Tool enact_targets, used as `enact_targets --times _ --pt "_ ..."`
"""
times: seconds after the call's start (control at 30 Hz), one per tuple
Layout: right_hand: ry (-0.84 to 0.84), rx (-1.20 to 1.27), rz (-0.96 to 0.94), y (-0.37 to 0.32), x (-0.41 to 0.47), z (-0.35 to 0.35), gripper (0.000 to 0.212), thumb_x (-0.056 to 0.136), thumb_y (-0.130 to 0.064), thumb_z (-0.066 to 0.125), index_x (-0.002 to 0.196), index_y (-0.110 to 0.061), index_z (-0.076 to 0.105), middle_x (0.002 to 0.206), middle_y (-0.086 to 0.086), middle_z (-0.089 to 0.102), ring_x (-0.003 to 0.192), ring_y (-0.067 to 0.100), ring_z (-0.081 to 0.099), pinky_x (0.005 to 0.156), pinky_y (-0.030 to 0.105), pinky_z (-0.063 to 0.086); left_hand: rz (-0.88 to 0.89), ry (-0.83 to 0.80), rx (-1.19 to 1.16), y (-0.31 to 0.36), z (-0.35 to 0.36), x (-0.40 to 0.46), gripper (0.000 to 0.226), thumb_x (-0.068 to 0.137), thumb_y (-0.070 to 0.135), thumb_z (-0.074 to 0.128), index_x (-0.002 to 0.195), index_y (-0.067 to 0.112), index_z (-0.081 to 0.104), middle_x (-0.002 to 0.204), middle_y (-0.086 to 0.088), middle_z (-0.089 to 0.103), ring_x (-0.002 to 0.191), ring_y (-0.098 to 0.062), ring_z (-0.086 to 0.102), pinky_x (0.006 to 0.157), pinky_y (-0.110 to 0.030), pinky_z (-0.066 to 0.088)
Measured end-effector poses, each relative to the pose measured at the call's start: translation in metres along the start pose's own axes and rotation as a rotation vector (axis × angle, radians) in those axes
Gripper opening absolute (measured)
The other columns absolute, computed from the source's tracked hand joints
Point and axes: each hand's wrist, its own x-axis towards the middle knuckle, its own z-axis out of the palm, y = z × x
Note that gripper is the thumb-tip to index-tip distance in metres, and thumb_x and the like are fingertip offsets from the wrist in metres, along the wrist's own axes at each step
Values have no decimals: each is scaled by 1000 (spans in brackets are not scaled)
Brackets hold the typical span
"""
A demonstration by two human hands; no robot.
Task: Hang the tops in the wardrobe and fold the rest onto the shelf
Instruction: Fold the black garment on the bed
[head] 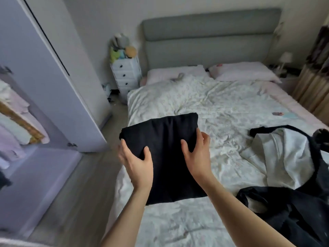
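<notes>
Over the bed's (204, 104) left edge, a folded black garment (165, 157) is gripped on both sides: left hand (137, 164) and right hand (195, 154), thumbs on top. Bare floor (76, 193) separates bed and open wardrobe (35, 77). Unfolded clothes (284, 175) lie right.

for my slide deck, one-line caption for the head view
Both hands lift a folded black garment over the bed.

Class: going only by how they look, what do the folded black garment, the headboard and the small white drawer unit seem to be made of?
Folded black garment: soft matt fabric, probably cotton knit; it sags where the hands grip it. Headboard: grey padded upholstery, cloth or faux leather; a soft horizontal seam shows. Drawer unit: white painted wood or plastic, smooth, with dark knobs; which one is unclear.
</notes>
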Motion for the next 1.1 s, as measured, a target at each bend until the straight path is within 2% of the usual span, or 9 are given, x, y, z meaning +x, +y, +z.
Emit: enact_targets --times 0.07,0.17,0.27,0.43,0.53,0.6,0.7,0.87,1.1 --pt "7 34 -45 -30 6 9 63 94 -36 52 146 -13 26 141 7 29 110 -1 37 90 6 28 -19 48 -7 16 -22 21 70 90 19 61 148 10 23 153 -11 26 141 -23 26 109 -27 25" --pt "-25 76 -148 -93 3 32 61 95 -35 50 146 -12 26 140 6 31 117 9 41 94 14 30 18 130 -21 33 -79 52 65 93 18 55 149 12 22 151 -10 30 138 -23 32 112 -39 31" --pt "-36 109 -230 -152 -8 63 59 95 -33 50 145 -10 28 138 6 32 111 8 45 91 13 31 105 212 9 42 -139 81 63 94 16 54 148 10 23 149 -12 33 137 -24 32 110 -39 34" --pt "-32 215 -321 -254 -43 127 58 95 -34 50 144 -11 30 139 5 32 119 15 45 97 22 35 205 313 21 44 -252 134 63 94 18 52 149 14 21 150 -10 29 136 -24 33 101 -34 39" --pt "14 278 -349 -321 -72 173 57 94 -34 53 142 -11 34 135 5 35 111 6 43 93 15 30 286 366 52 40 -330 166 63 93 17 53 148 13 22 146 -14 32 131 -28 37 102 -40 43" --pt "42 337 -367 -364 -89 202 55 93 -31 55 140 -10 36 133 6 37 102 -3 40 88 7 26 366 405 98 39 -376 189 62 92 16 53 147 11 24 145 -16 32 132 -30 35 104 -44 41" --pt "72 446 -367 -418 -99 238 51 93 -27 56 137 -9 39 130 7 39 98 -12 35 85 3 24 480 456 173 47 -428 222 62 90 16 55 146 10 27 145 -17 33 134 -33 33 104 -51 38" --pt "144 560 -413 -473 -92 278 49 93 -22 55 136 -7 38 129 5 39 96 -31 28 82 -11 20 622 552 262 63 -470 267 65 84 11 60 143 6 34 139 -21 40 124 -40 42 100 -53 40" --pt "190 550 -523 -528 -35 332 50 94 -25 54 138 -9 36 130 3 37 96 -34 27 83 -7 23 634 652 242 69 -469 354 69 80 9 64 143 2 34 138 -24 41 121 -42 45 100 -52 37"
